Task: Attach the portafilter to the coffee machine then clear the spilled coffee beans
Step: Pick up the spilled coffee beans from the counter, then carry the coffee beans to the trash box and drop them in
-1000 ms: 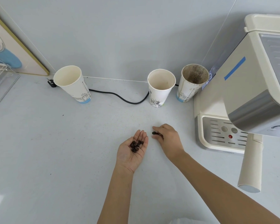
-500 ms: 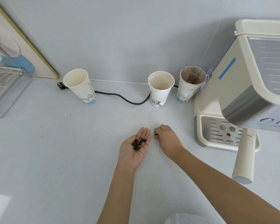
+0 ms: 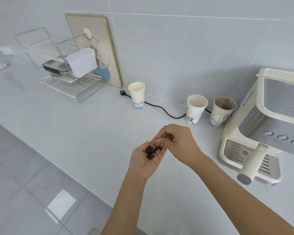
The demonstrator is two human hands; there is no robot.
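Stretching across the scene, the pale grey countertop (image 3: 75, 136) carries everything, and no loose beans are visible on it, so the clearing looks nearly done. At its right end stands the cream and brushed-steel coffee machine (image 3: 268, 119), with the cream-handled portafilter (image 3: 252, 164) already locked under the group head, its handle jutting out over the drip tray. Against the wall stand three white printed paper cups; the stained one (image 3: 221, 112) nearest the machine seems a likely dump for the waste. Far left sits a wire dish rack (image 3: 70, 78).

The left hand (image 3: 147, 161) lies palm up, spread flat and slightly cupped, serving as a tray for the cluster of dark roasted coffee beans (image 3: 153, 150) heaped near the base of its fingers. The right hand (image 3: 180, 143) hangs just above those fingers, its fingertips pinched together on a picked-up bean (image 3: 168, 136), placed so that a release would drop it into the waiting palm.
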